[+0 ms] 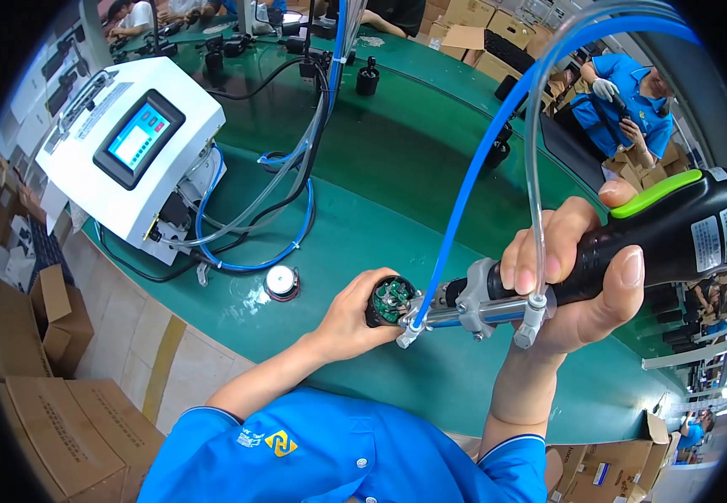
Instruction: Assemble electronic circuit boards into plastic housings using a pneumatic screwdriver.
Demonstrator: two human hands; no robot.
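Note:
My right hand (577,272) is wrapped round a black electric screwdriver (674,235) with a green lever. A metal bracket and cylinder (485,310) are fixed to its front, with a blue hose (464,201) and a clear hose (535,168) joined on. My left hand (351,314) grips a round black housing (373,312) from its left side. Its open top shows a green circuit board (393,299) with wires. The screwdriver's tip end lies at the housing's right edge; whether it touches a screw is hidden.
A white machine with a screen (87,184) stands at the left on the green table (363,218), trailing coiled hoses. A small round white-topped part (280,282) sits left of my hands. Black parts (368,77) stand farther back. Cardboard boxes (62,427) are at lower left. Another person (632,101) works at far right.

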